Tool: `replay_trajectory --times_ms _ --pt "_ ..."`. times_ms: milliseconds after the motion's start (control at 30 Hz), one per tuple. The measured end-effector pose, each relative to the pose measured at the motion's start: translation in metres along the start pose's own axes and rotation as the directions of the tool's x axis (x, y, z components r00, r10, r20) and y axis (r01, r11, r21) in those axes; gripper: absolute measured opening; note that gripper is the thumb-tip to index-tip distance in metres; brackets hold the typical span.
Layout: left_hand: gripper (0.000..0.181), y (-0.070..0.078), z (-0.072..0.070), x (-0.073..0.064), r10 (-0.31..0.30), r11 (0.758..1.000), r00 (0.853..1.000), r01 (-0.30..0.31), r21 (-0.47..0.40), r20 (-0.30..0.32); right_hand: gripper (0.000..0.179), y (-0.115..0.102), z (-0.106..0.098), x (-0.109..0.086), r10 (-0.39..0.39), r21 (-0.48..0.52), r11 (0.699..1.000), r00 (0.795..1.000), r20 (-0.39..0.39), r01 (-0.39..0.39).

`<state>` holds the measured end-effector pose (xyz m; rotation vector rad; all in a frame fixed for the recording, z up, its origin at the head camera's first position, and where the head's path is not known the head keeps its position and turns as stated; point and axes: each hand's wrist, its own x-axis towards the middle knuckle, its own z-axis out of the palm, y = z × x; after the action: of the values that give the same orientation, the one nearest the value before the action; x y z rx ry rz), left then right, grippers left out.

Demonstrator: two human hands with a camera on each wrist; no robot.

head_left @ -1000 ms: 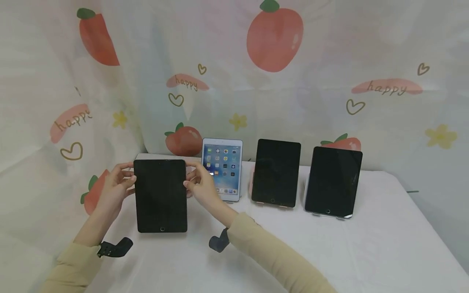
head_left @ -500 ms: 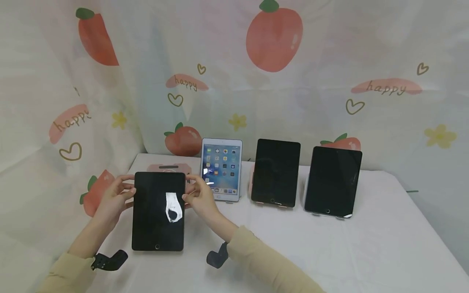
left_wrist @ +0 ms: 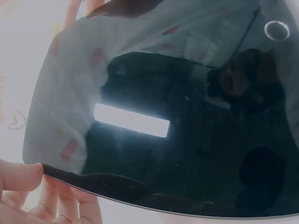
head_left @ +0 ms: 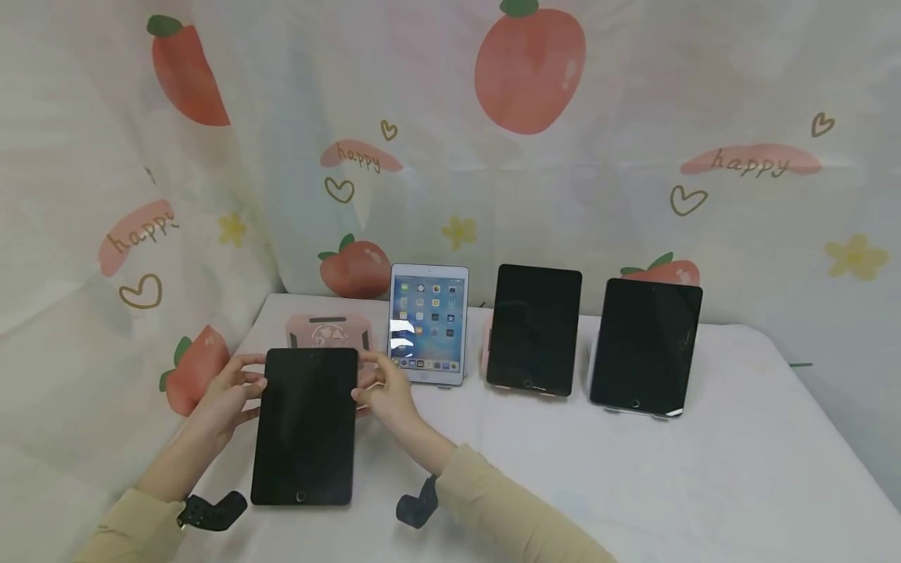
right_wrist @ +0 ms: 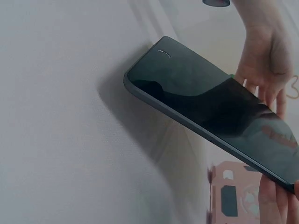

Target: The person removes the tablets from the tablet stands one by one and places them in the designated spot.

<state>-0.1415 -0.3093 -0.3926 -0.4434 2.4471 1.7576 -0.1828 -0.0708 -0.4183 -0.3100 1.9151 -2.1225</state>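
The left hand pinches the left edge of a black tablet, tilted over the bench before a pink panel; the right hand pinches its right edge. Farther right lean a white tablet, dark tablet and rightmost tablet.

there is room to pass over the front right of the table; the held tablet blocks the pink case from the front, and three propped tablets bar much of the back.
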Motion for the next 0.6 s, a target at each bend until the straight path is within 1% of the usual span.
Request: replay_trajectory --times_ms 133,433,600 --pt "0.035 -0.006 -0.001 0.001 -0.017 1.0 1.0 0.017 -0.006 0.017 0.054 0.005 0.001 -0.001 0.023 -0.004 1.0 1.0 0.001 -0.023" --pt "0.039 -0.017 0.003 0.005 -0.062 0.998 0.998 0.062 0.003 0.014 0.055 0.016 0.002 -0.003 0.047 -0.038 0.998 0.999 -0.013 -0.048" --pt "0.04 -0.021 0.002 0.007 -0.07 0.998 0.998 0.07 -0.006 0.004 0.055 0.021 0.006 0.0 0.084 -0.017 0.996 0.996 -0.005 -0.084"
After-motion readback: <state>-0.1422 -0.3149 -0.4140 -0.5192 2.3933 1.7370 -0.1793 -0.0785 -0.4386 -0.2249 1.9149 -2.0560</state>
